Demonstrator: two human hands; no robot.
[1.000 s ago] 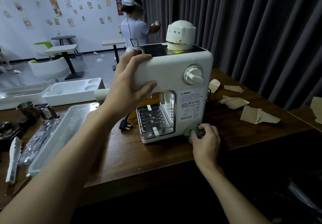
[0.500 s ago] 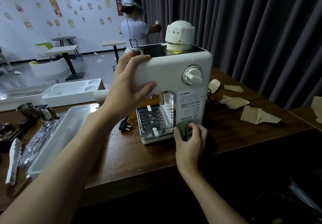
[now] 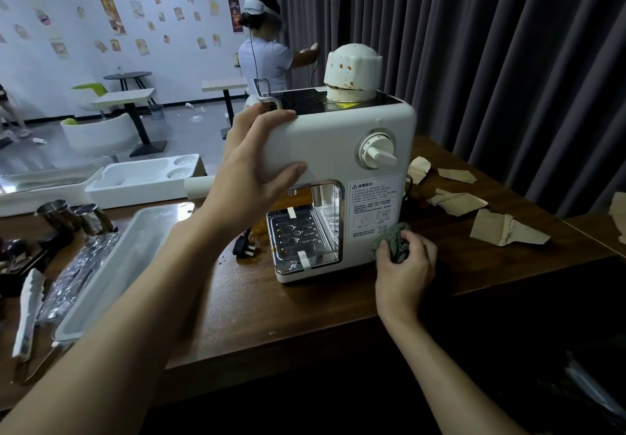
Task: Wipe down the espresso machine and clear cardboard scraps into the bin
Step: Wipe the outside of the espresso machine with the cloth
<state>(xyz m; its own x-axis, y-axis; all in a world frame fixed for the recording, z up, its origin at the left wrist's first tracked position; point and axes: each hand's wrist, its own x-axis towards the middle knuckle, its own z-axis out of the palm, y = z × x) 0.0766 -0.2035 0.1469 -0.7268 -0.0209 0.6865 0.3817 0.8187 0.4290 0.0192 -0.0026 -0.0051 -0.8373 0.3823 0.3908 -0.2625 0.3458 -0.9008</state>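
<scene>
Espresso machine (image 3: 325, 150) label (image 3: 374, 211): seemingly "温馨提示"

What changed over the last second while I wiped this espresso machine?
The right hand, gripping the cloth, swept left along the lower panel of the espresso machine, then back right to its corner. The left hand kept gripping the top; the cardboard scraps stayed put.

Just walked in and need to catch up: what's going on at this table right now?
A person is wiping a white espresso machine that stands on a wooden table. Their left hand grips the machine's upper corner to steady it. The right hand holds a crumpled green cloth against the bottom of the front panel, beside the drip tray. Torn cardboard scraps lie on the table past the machine, not yet cleared.
</scene>
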